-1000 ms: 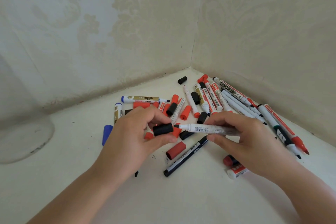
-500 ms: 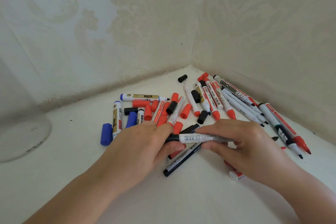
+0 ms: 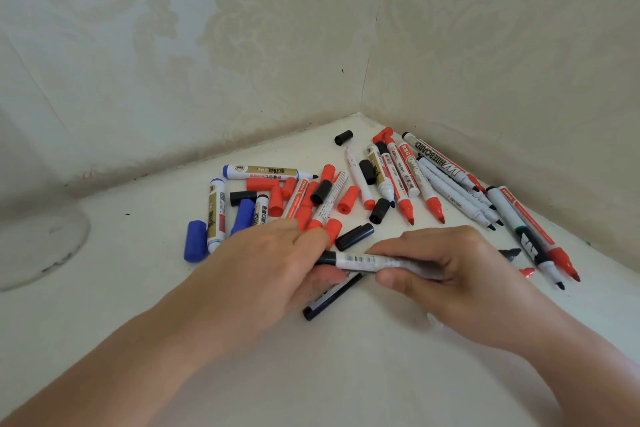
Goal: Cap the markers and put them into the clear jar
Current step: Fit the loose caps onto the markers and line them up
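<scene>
Perhaps a home: damask wallpaper (image 3: 277, 28).

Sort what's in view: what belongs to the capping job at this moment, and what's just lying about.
In hand:
- left hand, grip on the black cap
- right hand, holding the white marker
- clear jar, at the left edge

Lying about:
- blue cap
- loose black cap
- black pen under the hands

WHITEBOARD: printed in black capitals along the white marker (image 3: 439, 160) at 1 o'clock by the right wall | barcode: on the white marker (image 3: 374, 260) held at centre | other marker labels: unreadable
</scene>
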{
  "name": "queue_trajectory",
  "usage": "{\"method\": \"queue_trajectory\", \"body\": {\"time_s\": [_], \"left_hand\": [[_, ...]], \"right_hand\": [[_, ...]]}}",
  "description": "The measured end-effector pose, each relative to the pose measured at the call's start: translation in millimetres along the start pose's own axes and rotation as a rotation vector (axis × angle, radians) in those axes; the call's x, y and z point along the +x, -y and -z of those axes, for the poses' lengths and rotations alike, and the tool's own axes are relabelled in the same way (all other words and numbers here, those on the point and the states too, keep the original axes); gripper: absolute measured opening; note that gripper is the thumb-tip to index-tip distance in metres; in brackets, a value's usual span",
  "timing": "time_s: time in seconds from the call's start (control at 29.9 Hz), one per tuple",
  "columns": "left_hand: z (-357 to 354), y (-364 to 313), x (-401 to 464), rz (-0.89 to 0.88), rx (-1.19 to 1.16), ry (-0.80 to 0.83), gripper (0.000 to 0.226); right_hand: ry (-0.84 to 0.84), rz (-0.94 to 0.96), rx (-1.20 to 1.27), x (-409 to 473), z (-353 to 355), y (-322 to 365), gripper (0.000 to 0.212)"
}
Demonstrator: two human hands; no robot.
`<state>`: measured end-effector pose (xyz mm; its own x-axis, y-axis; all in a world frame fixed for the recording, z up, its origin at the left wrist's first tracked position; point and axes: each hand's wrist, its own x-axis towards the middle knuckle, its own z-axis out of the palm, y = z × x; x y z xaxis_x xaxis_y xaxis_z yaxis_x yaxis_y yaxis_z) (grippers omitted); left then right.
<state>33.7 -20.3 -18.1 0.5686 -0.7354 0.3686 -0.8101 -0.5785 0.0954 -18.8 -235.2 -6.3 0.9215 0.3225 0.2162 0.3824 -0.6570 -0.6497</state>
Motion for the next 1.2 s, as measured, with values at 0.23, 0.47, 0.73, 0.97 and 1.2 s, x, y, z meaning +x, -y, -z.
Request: {"method": "queue_trajectory", "body": {"time_s": [0.23,0.47,0.73,0.97,1.2], "left_hand": [[17.5,23.4,-3.3,0.218,-0.439,0.033,0.053],[4.2,22.7,-2.5,0.201,-0.236,0.035,0.041],[12.9,6.7,0.6,0.146,-0.293,0.327,0.049],[10.5,0.1,4.3,0.059,-0.188,0.453,0.033],[13.8,14.6,-1.5,0.207,-0.127,0.293,0.029]], "right_hand": [[0.181,0.133,-0.210,-0.7,-12.0,14.7,0.017],[0.217,0.221,-0.331,4.5,-36.2,12.1,0.029],[-0.160,0.068,-0.304,8.6,-6.3,-15.2,0.030],[-0.016,0.165,-0.610,14.5,-21.8,-21.5,0.030],[-0.227,0.244,-0.907,20.7,-8.5,-29.7,0.020]]}}
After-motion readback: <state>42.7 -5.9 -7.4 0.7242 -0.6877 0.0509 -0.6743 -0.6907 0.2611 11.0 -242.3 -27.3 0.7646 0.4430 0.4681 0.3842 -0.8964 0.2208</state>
